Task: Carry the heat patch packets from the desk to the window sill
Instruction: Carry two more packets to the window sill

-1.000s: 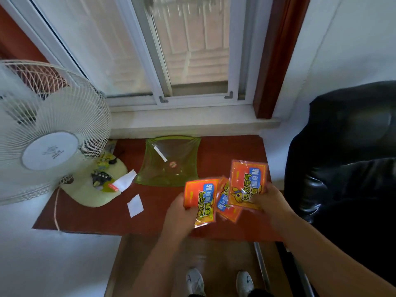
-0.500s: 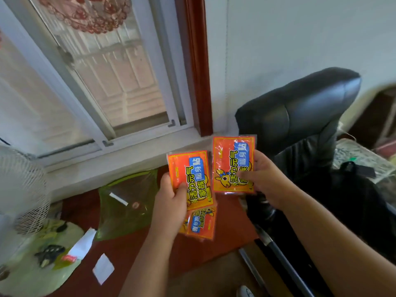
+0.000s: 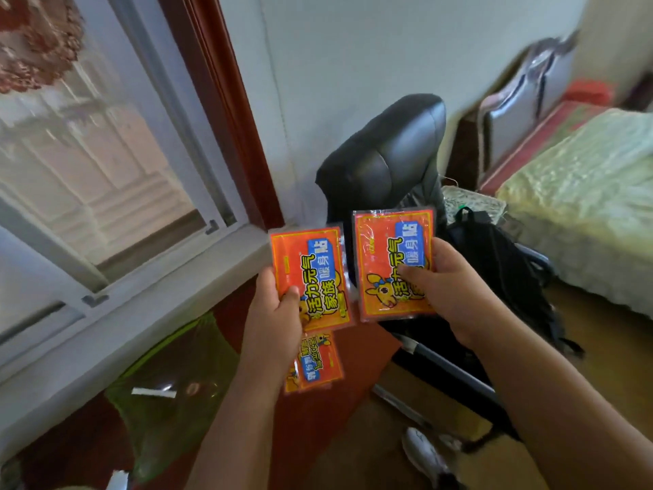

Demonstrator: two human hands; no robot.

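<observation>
I hold orange heat patch packets in both hands, above the red desk. My left hand [image 3: 274,313] grips one packet [image 3: 311,274] upright, with a second packet [image 3: 316,364] hanging below it from the same hand. My right hand [image 3: 441,281] is shut on a third packet [image 3: 388,256], thumb across its front. The grey-white window sill [image 3: 148,313] runs diagonally to the left of my left hand, under the sliding window [image 3: 106,171]. The sill's surface beside the packets is bare.
A green transparent bag [image 3: 169,383] lies on the red desk [image 3: 353,355] below the sill. A black leather chair [image 3: 388,160] with a black bag [image 3: 494,263] stands right of the desk. A bed [image 3: 583,206] lies at far right. A red window frame post [image 3: 229,111] rises behind.
The view has swung right and up: the fan has left the frame and the bed has appeared. The packets stay in both hands, now raised beside the sill's right end.
</observation>
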